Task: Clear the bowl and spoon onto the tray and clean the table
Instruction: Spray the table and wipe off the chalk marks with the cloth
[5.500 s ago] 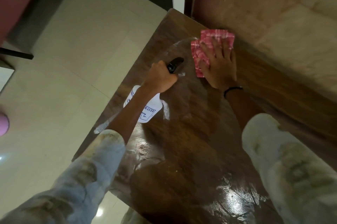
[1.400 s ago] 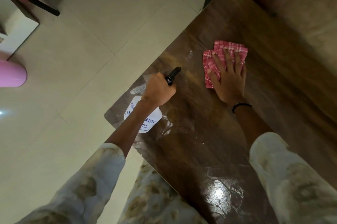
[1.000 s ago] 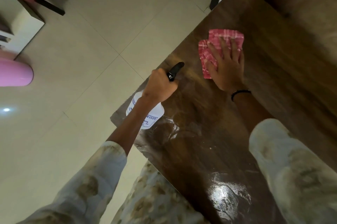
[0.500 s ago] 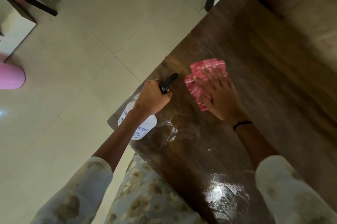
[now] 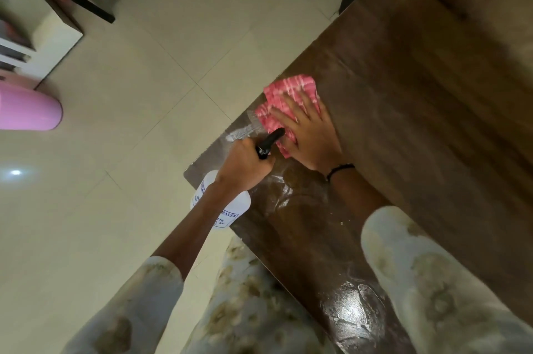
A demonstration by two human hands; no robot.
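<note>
My right hand (image 5: pixel 310 134) lies flat, fingers spread, pressing a red-and-white checked cloth (image 5: pixel 288 94) onto the dark wooden table (image 5: pixel 418 128) near its left edge. My left hand (image 5: pixel 245 165) grips a white spray bottle (image 5: pixel 223 203) with a black nozzle (image 5: pixel 269 140) that points toward the cloth and almost touches it. The bottle hangs at the table's left corner, partly over the floor. Wet streaks shine on the wood around both hands. No bowl, spoon or tray is in view.
Pale floor tiles (image 5: pixel 144 94) lie left of the table. A pink rounded object (image 5: pixel 28 111) sits at the far left, with a white shelf unit (image 5: pixel 34 36) behind it. A glossy wet patch (image 5: pixel 354 310) reflects light on the near part of the table.
My right hand has slid the cloth from the far part of the table back toward the left edge, close to the bottle's nozzle. My left hand still holds the bottle by the corner.
</note>
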